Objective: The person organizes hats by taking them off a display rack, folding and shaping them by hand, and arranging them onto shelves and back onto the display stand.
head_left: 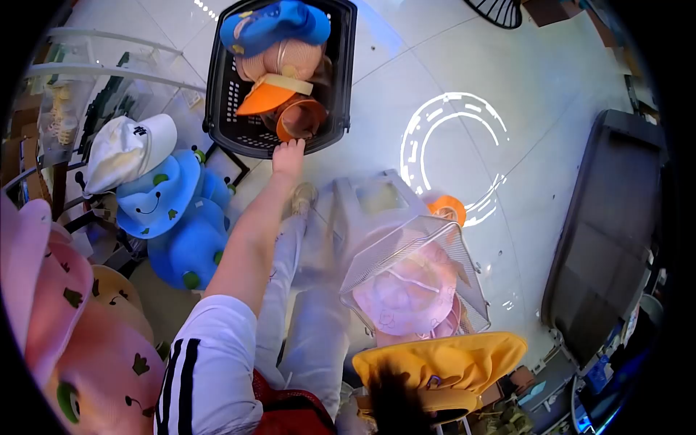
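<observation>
My left hand [288, 156] reaches forward and has its fingers closed over the near rim of a black plastic basket [215, 109]. Inside the basket lie a blue hat [279, 27], a pale pink ribbed hat [293, 59] and an orange visor [270, 94]. An orange ring-shaped piece [301, 119] sits close to my fingers. My right hand is out of view. To the right of my legs, a wire mesh basket [475, 283] holds a pale pink cap [406, 290], with a yellow hat [442, 362] at its near side.
Blue hats [163, 196] and a white cap [134, 152] hang on a rack at left, with pink hats [101, 348] nearer me. A long dark panel-like object [598, 232] stands at right. Ring-shaped light falls on the tiled floor [522, 87]. Dark hair [395, 399] shows at the bottom.
</observation>
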